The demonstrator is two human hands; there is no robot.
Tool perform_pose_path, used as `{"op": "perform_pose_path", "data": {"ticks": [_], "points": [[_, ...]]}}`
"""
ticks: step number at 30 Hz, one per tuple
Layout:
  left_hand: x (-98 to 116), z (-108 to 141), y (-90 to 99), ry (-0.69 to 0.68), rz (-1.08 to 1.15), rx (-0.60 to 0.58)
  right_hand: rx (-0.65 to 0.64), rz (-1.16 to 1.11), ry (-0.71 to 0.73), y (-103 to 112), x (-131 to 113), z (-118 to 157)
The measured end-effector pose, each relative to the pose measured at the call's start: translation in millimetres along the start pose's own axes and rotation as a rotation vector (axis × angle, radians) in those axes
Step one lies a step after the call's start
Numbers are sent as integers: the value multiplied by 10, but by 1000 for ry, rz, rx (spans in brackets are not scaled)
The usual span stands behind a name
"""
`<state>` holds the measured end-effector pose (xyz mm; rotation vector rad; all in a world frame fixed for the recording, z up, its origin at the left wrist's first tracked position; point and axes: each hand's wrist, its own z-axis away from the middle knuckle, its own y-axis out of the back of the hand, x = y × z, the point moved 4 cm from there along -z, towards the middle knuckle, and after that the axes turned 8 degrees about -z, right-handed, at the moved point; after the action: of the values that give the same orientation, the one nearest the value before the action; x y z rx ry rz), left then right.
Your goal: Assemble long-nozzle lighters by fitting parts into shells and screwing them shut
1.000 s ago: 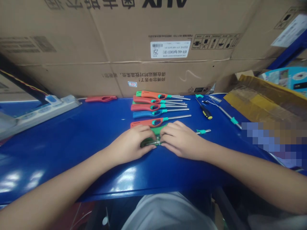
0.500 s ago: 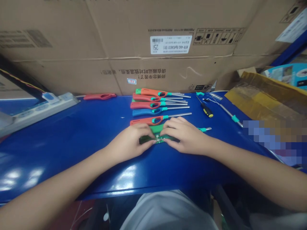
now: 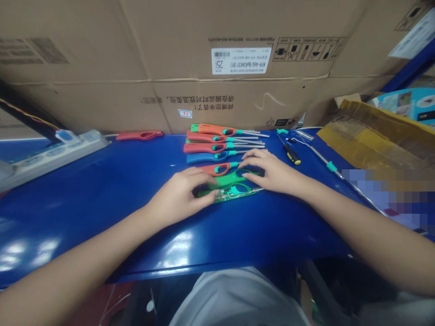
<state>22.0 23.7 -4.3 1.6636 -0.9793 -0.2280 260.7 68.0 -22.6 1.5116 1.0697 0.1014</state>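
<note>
Steadying the open green lighter (image 3: 224,195), apparently, the left hand (image 3: 181,192) has its fingers curled around its left end. The piece lies on the table (image 3: 129,226) inner side up, showing a teal trigger (image 3: 235,190) and metal tube (image 3: 257,190), presumably so loose parts sit in place. Right hand (image 3: 272,172): fingers loosely bent over the right end of a green cover (image 3: 226,180) just behind; gripping or merely touching, cannot tell. Immediately beyond, 1 orange-red lighter (image 3: 219,169) crowds both hands. Other lighters (image 3: 197,147) lie behind, tubes pointing right, likely aligned to save room. Cardboard (image 3: 118,104) walls off the rear. Right side: 1 screwdriver (image 3: 291,154), 1 loose rod (image 3: 321,157). Left side: power strip (image 3: 44,160), 1 red handle (image 3: 131,136).
</note>
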Motion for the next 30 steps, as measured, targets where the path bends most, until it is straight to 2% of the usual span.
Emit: {"op": "perform_pose_path", "data": {"ticks": [3,6,11,15,19,23,30], "points": [[-35,-28,42,-49,-110,16,16,-5,-16,54,9,2],[-87,-45,25,-53,-169,-43,-23,12,-34,83,-33,18],[-164,-50,-35,-11,-176,-107,-115,1,-97,79,-4,33],[-187,-54,-60,-3,-142,-93,-83,-52,-69,109,-25,23],[-133,-53,-28,-67,-127,-33,-27,-132,-7,151,-177,29],[-43,-41,43,-163,-87,-9,-54,-221,12,131,-314,43],[13,-15,77,-173,-49,-136,-181,-247,29,60,-350,73]]}}
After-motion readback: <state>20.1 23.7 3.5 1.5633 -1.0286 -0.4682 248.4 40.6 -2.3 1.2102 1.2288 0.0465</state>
